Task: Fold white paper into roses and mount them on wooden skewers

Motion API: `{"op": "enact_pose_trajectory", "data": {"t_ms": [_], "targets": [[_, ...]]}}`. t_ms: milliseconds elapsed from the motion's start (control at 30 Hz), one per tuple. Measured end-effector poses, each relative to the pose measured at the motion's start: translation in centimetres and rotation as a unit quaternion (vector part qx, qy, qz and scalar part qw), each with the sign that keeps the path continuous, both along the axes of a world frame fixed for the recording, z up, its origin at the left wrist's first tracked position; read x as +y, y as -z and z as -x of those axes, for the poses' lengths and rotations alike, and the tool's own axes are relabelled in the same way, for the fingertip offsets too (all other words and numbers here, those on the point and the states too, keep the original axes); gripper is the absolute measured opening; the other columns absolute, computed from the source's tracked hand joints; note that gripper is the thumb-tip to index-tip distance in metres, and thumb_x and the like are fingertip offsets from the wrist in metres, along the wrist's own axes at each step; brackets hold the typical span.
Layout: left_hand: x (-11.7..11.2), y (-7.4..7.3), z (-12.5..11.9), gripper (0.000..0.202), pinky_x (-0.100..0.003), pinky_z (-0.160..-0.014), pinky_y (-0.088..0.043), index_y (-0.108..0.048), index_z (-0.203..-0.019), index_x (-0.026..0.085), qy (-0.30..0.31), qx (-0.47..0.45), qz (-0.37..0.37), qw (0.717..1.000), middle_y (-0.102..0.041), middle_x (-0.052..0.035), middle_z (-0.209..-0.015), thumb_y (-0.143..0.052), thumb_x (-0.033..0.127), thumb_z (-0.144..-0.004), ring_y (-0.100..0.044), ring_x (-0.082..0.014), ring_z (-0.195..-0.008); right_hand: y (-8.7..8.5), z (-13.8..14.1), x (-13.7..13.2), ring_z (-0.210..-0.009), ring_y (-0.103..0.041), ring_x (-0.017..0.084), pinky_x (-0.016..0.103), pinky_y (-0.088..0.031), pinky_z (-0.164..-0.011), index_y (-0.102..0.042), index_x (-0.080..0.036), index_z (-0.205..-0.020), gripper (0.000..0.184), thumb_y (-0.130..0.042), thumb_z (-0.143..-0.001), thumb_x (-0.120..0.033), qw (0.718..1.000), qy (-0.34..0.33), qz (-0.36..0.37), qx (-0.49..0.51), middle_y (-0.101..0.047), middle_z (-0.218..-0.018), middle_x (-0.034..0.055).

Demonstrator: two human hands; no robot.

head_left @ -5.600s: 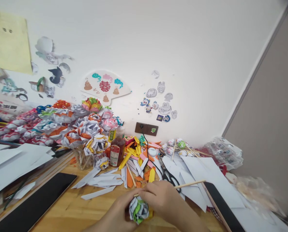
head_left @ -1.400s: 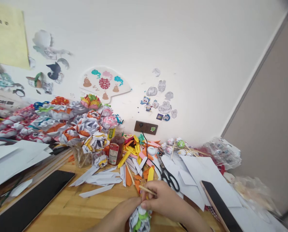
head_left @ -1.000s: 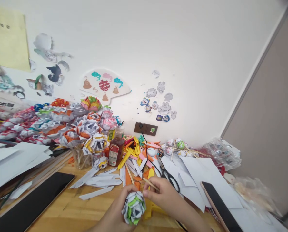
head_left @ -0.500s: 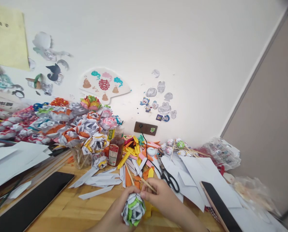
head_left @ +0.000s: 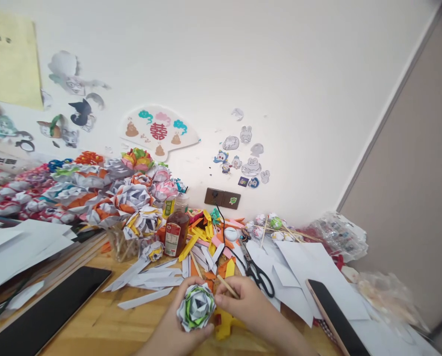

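Within hands (head_left: 246, 299), paper rosette (head_left: 196, 307), wooden stick (head_left: 227, 286)

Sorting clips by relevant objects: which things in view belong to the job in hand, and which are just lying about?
Work in hand:
white-and-green paper flower, in the left hand
wooden stick, in the right hand
folded white paper strips, unheld, probably material
scissors, unheld, possibly a tool

Likely just lying about:
bottle
phone at the right
plastic bag
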State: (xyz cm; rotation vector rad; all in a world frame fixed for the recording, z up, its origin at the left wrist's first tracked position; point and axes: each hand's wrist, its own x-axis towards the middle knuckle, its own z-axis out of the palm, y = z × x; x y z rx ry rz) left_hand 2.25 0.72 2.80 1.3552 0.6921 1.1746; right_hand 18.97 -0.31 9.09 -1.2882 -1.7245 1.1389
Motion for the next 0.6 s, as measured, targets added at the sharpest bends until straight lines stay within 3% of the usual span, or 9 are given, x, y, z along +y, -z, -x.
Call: {"op": "enact_pose_trajectory", "data": {"t_ms": [233, 400, 600], "targets": [[0.9, 0.8, 0.4, 0.057, -0.028, -0.076, -0.047, -0.036, -0.107, 0.027, 0.013, 0.042, -0.033, 0.998, -0.059, 0.0009, -0.092, -0.071, 0.025, -0.064, -0.059, -0.0194, -0.085, 0.0, 0.4, -0.3, -0.056, -0.044, 0.011, 0.022, -0.032, -0.053, -0.053, -0.017, -0.069, 0.014, -0.062, -0.068, -0.029, 1.000, -0.010, 0.001, 0.021, -0.046, -0.057, -0.0061], [0.6, 0.6, -0.1, 0.067, -0.033, -0.078, -0.047, -0.037, -0.107, 0.028, 0.052, -0.029, 0.016, 0.998, -0.061, -0.0003, -0.094, -0.079, 0.036, -0.056, -0.061, -0.0212, -0.085, -0.3, 0.6, -0.3, -0.052, -0.041, 0.010, 0.021, -0.029, -0.050, -0.052, -0.018, -0.067, 0.006, -0.057, -0.069, -0.021, 1.000, 0.020, -0.011, -0.009, -0.042, -0.054, -0.0075], [-0.5, -0.2, -0.4, 0.067, -0.031, -0.078, -0.048, -0.037, -0.109, 0.029, 0.043, -0.056, 0.067, 0.995, -0.063, 0.0022, -0.097, -0.074, 0.018, -0.054, -0.062, -0.0181, -0.084, -0.5, 0.5, -0.5, -0.053, -0.038, 0.010, 0.021, -0.027, -0.051, -0.056, -0.018, -0.068, 0.007, -0.053, -0.073, -0.015, 0.977, 0.060, -0.128, -0.158, -0.040, -0.055, -0.0071]]}}
